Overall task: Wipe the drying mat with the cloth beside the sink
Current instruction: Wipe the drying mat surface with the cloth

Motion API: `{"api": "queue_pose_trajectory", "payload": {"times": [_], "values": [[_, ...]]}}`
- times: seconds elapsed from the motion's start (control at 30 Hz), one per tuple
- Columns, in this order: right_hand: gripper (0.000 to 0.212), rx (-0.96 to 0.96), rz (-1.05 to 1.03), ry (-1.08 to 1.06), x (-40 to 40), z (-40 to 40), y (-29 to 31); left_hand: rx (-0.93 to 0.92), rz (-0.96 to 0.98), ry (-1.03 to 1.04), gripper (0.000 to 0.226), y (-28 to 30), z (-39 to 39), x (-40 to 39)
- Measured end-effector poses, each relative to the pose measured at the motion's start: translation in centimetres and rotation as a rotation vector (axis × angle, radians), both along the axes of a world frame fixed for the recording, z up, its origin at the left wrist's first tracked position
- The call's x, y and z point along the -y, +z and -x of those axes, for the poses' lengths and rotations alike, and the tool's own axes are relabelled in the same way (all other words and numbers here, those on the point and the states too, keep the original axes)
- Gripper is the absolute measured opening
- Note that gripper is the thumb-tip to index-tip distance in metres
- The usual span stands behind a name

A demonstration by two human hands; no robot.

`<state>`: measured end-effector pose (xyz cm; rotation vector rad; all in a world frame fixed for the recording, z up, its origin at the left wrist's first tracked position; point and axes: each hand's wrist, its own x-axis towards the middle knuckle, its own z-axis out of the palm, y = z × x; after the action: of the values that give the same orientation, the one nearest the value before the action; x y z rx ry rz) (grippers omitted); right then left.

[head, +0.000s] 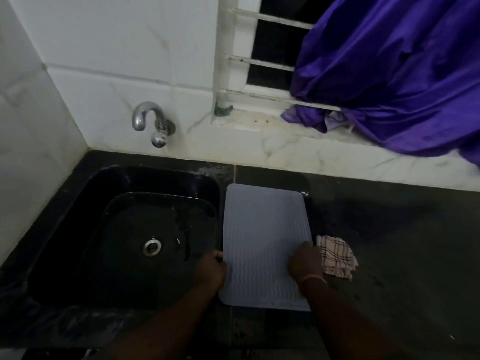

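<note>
Lying flat on the dark counter [389, 242]: a grey ribbed drying mat [262, 237] just beside the sunken sink [85, 229], a checked cloth [337, 255] touching the mat's right edge

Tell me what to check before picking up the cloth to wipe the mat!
1. Mat lies flat on the counter beside the sink: ok.
2. Cloth within reach, just right of the mat: ok.
3. Right hand free to take the cloth: not ok, it is on the mat's right edge.
4. Left hand steadies the mat's left edge: ok.
5. Mat bare of dishes: ok.
6. Cloth damp or dry: cannot tell.
</note>
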<state>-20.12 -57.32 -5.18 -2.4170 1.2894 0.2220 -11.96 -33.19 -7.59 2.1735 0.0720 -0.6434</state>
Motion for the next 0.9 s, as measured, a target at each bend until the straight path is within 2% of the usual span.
{"api": "queue_pose_trajectory", "payload": {"times": [0.1, 0.23, 0.3, 0.5, 0.63, 0.73, 0.8, 0.83, 0.9], "values": [[0.043, -0.011, 0.021, -0.033, -0.5, 1.1, -0.7, 0.004, -0.066, -0.032, 0.010, 0.3, -0.4, 0.2], [0.037, 0.105, -0.132, -0.028, 1.6, 1.4, -1.4, 0.007, -0.117, -0.014, 0.008, 0.2, -0.2, 0.6], [0.033, 0.132, -0.143, -0.040, 2.5, 1.5, -1.1, 0.011, -0.124, 0.007, 0.013, 0.3, 0.2, 1.0], [0.028, 0.173, -0.072, 0.088, 3.6, 2.0, -1.8, -0.016, -0.089, 0.042, 0.009, 0.7, 1.3, 1.7], [0.020, 0.232, -0.041, 0.105, 5.0, 1.7, -1.7, -0.125, -0.028, 0.068, 0.007, 0.7, 2.1, 1.5], [0.017, 0.313, 0.011, 0.109, 5.6, 1.6, -0.7, -0.024, -0.080, 0.068, 0.007, 0.3, 2.8, 1.0], [0.029, 0.249, 0.217, 0.121, 6.5, 1.9, -0.3, 0.093, -0.109, 0.051, 0.014, 0.3, 3.5, 0.7], [0.044, 0.165, 0.277, 0.095, 7.3, 2.2, -0.1, 0.151, -0.104, 0.024, 0.024, 0.6, 3.8, 0.6], [0.077, -0.005, 0.169, 0.044, 9.4, 2.9, -0.6, 0.217, -0.131, -0.080, 0.049, 1.2, 4.3, 0.5]]}}
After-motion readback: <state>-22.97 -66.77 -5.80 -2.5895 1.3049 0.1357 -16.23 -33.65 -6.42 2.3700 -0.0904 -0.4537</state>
